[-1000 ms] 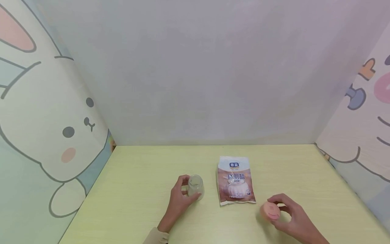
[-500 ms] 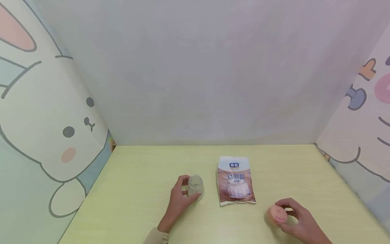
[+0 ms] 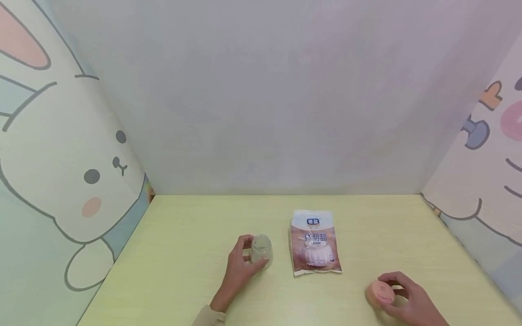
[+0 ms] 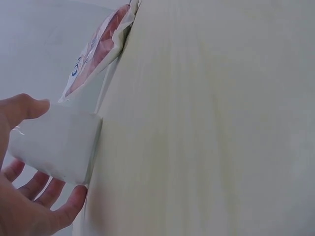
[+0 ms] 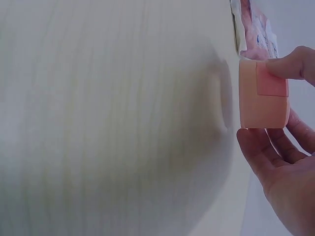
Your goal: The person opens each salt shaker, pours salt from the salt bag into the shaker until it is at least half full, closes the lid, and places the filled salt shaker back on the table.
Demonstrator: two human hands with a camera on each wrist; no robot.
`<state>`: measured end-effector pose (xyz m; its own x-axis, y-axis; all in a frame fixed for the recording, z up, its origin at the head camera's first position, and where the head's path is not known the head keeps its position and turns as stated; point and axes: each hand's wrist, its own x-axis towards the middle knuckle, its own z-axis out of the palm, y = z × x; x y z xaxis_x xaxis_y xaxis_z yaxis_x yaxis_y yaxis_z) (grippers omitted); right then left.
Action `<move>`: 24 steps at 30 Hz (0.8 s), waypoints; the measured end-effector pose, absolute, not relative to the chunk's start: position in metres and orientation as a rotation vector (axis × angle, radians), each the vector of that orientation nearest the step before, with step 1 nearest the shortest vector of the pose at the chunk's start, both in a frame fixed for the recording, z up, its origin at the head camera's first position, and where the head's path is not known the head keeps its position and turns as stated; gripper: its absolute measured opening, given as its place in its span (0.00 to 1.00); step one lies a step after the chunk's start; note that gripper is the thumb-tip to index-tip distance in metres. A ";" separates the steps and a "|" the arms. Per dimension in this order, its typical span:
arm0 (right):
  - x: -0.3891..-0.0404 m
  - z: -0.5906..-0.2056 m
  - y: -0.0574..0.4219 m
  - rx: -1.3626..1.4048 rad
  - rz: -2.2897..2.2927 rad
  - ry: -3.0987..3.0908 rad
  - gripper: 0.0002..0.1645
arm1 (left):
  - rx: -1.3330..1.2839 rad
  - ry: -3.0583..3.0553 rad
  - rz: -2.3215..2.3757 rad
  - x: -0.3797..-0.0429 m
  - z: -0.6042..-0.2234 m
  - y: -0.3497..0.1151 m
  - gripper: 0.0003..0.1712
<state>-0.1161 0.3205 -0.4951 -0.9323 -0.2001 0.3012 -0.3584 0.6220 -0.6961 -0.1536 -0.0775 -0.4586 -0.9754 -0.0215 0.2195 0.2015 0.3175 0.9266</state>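
My left hand (image 3: 240, 267) grips a small clear glass jar (image 3: 262, 250) that stands upright on the table, its mouth uncovered. Thumb and fingers lie on opposite sides of the jar (image 4: 59, 142) in the left wrist view. Off to the right, my right hand (image 3: 413, 299) holds an orange-pink round lid (image 3: 381, 293) between thumb and fingers. In the right wrist view the lid (image 5: 263, 110) is close over the table and casts a shadow there. Between the hands, farther back, lies a brown-and-white salt bag (image 3: 315, 244).
The pale yellow-green table (image 3: 195, 226) meets a plain grey-white wall (image 3: 285, 113) at the back. Side panels with cartoon prints, a rabbit (image 3: 61, 172) on the left, border the table.
My right hand has moved right and toward the front of the table with the lid. The left hand and jar have stayed in place, as has the salt bag.
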 end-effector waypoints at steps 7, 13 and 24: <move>-0.112 -0.492 0.325 0.312 1.249 -2.765 0.30 | -0.172 -2.403 -1.718 -0.153 -0.458 -0.078 0.31; -0.111 -0.492 0.329 0.241 1.256 -2.813 0.30 | -0.183 -2.404 -1.705 -0.153 -0.457 -0.078 0.31; -0.111 -0.489 0.332 0.181 1.297 -2.903 0.31 | -0.161 -2.449 -1.709 -0.154 -0.455 -0.078 0.31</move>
